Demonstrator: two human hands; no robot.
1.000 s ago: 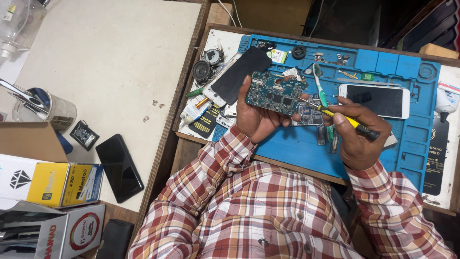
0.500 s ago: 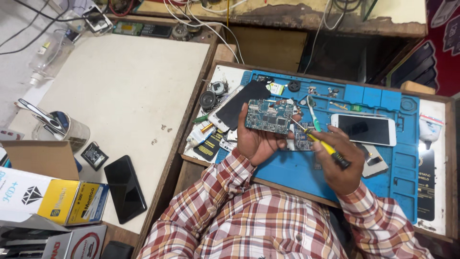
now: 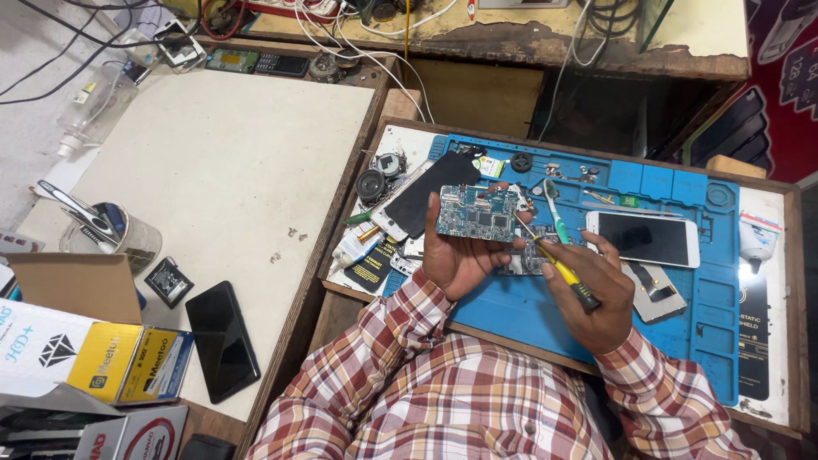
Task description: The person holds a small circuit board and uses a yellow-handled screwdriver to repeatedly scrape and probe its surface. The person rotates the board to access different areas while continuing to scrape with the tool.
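a blue-green circuit board (image 3: 479, 214) is held up by the left hand (image 3: 460, 255), with the fingers wrapped along its left edge and the thumb at its lower right, so that the populated face is turned upward; the board is kept just above the blue work mat (image 3: 673, 290), near the mat's upper left part. a screwdriver with a yellow and black handle (image 3: 562, 274) is gripped closed in the right hand (image 3: 596, 298), and its thin metal shaft is pointed up and to the left, with the tip brought to the board's right edge; whether the tip actually touches the board cannot be told. a white phone with a dark screen (image 3: 643, 238) is laid flat on the mat just to the right of the right hand, and a grey metal plate (image 3: 652, 294) is seen just below it. a dark phone back panel (image 3: 426, 194) is set at a slant to the left of the board, beside small round speakers (image 3: 371, 183). a teal-handled tool (image 3: 555, 217) lies on the mat between the board and the white phone. on the pale table (image 3: 221, 153) to the left, well apart from the hands, a black phone (image 3: 221, 341) is laid face up near a yellow and white box (image 3: 94, 358), and a clear cup with tools (image 3: 115, 234) stands further back.
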